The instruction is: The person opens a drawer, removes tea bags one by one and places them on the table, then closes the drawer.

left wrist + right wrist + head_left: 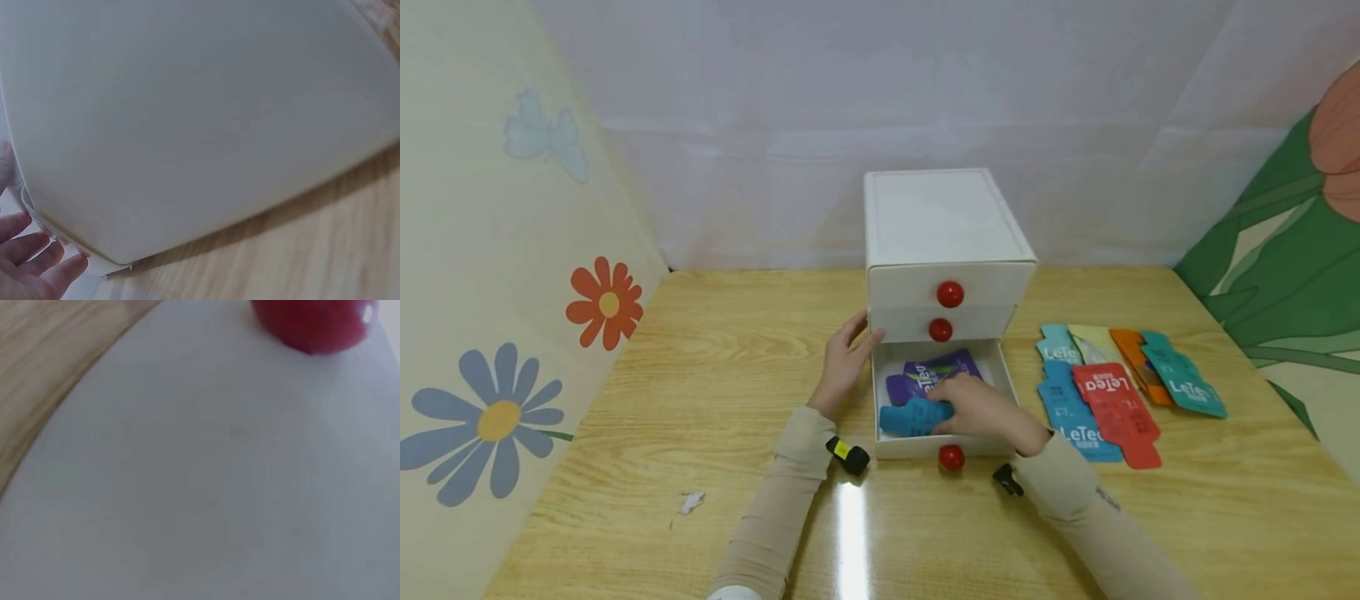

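Note:
A white cabinet point(951, 221) with red knobs stands on the table, its bottom drawer point(910, 450) pulled out. Inside the drawer my right hand point(977, 408) pinches a blue tea packet point(910, 418) by its right end; part of the packet is hidden under the fingers. Behind it in the drawer lies a purple tea packet point(955, 367). My left hand point(842, 362) rests against the cabinet's left side, by the drawer's side wall. In the left wrist view its fingers point(62, 274) touch the white edge. The right wrist view shows the drawer front point(206, 456) and a red knob point(319, 319), without the hand.
Right of the cabinet lies a spread of LeTea packets: a red one point(1120, 412), a blue one point(1071, 412), a teal one point(1183, 379), an orange one point(1138, 362) and others. A white scrap point(692, 502) is on the wooden table point(730, 375) at the left.

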A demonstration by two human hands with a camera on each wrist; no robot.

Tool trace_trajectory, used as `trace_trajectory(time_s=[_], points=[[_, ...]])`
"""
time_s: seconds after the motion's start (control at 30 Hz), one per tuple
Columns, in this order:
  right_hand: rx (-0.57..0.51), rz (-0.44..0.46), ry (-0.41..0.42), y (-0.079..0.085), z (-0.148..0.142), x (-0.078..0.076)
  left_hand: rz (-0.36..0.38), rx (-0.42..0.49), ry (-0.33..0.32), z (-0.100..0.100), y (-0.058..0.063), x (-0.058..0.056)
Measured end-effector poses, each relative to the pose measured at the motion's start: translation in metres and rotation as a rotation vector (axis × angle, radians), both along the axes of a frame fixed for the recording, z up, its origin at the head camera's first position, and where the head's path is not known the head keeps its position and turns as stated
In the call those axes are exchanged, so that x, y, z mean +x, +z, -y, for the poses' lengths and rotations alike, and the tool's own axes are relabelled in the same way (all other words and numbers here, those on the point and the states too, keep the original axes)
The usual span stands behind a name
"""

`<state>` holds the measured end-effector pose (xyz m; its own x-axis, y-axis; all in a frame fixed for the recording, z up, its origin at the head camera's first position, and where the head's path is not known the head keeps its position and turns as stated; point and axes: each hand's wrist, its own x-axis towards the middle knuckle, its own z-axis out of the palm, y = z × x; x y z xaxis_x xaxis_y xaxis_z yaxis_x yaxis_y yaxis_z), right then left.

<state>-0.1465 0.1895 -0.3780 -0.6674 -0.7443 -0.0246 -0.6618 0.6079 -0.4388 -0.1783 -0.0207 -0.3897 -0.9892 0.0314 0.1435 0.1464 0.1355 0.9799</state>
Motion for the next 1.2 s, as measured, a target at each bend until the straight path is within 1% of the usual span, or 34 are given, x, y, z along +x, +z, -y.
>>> trace_trajectory(time_s=[0.1, 0.23, 0.37, 0.5, 0.63, 0.73, 0.87, 1.2], points=[[0.001, 0.012, 0.006, 0.001, 0.0, 0.0, 0.008, -0.001, -0.001, 0.0, -0.001, 0.0], [0.004, 0.009, -0.02, 0.004, 0.0, 0.001, 0.021, -0.008, -0.002, 0.0, 0.001, 0.001], [-0.001, -0.051, -0.04, 0.008, 0.0, 0.004, 0.01, -0.013, -0.001, 0.0, 0.002, 0.001], [-0.015, -0.104, -0.041, 0.011, -0.002, 0.007, 0.004, -0.015, -0.002, 0.0, 0.001, 0.0], [-0.011, -0.128, -0.06, 0.015, -0.004, 0.01, 0.01, -0.014, 0.014, 0.001, -0.017, -0.011], [-0.015, -0.164, -0.079, 0.018, -0.006, 0.014, 0.008, -0.011, 0.025, 0.002, -0.031, -0.019], [-0.029, -0.224, -0.097, 0.021, -0.01, 0.018, 0.003, 0.003, 0.024, 0.002, -0.031, -0.019], [-0.074, -0.291, -0.113, 0.023, -0.017, 0.023, -0.004, 0.015, 0.029, 0.001, -0.031, -0.019]])
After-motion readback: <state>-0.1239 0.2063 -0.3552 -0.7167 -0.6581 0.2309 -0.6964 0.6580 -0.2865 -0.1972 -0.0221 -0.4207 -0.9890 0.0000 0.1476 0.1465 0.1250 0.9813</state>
